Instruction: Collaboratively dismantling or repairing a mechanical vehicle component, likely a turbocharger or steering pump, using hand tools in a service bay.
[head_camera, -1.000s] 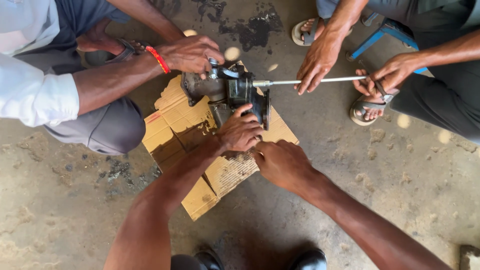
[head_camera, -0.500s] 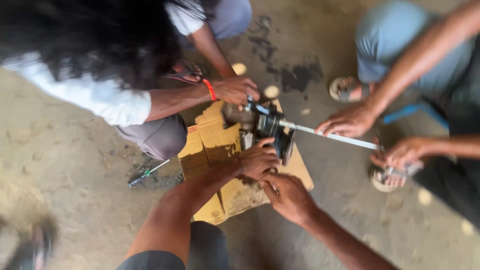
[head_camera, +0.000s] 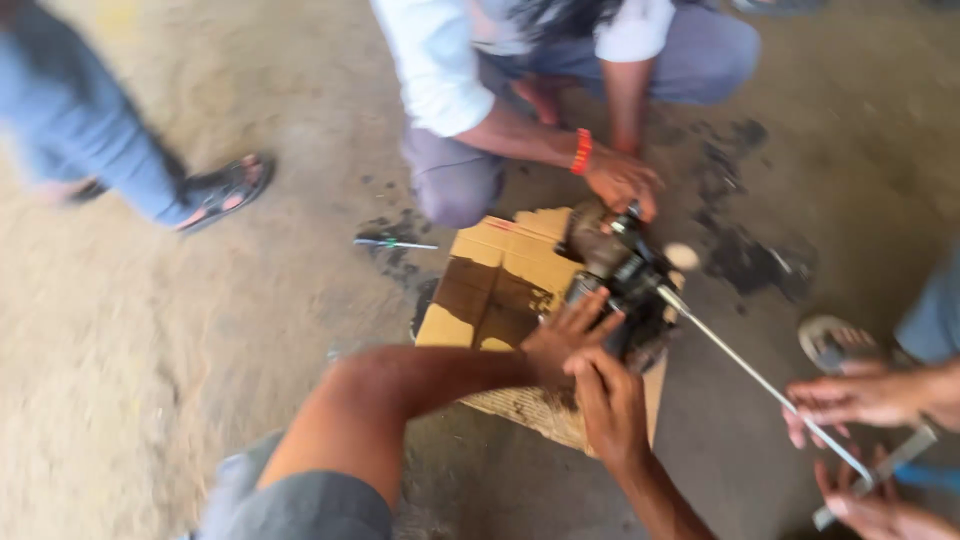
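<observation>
Two hands of mine meet at the middle of the view, with other people's hands around them. Far left: a sandalled foot (head_camera: 222, 190) on the concrete floor (head_camera: 150, 380), belonging to someone standing by. Next, a small screwdriver (head_camera: 392, 243) lies on the floor, untouched and well apart from the work. Centre: a flattened cardboard sheet (head_camera: 490, 285), stained dark, carries the metal unit (head_camera: 620, 280), a greasy black and brown assembly. My left hand (head_camera: 562, 338) lies on the unit's near side, fingers spread flat and pressing; it clamps nothing. My right hand (head_camera: 608, 405) sits just below it, fingers together, tips touching the left hand and the unit's lower edge; whether they grip anything I cannot tell, the frame being blurred. Above the unit, a crouching person's hand (head_camera: 622, 180), with an orange band at the wrist, holds its far end. Right: a long bar (head_camera: 760, 385) runs from the unit down to two more hands (head_camera: 850, 400), which grasp its outer end. Judged from this, the unit is braced from all sides and the bar is engaged; the unit remains in one piece, so the turning or loosening seems to be under way, not finished.
</observation>
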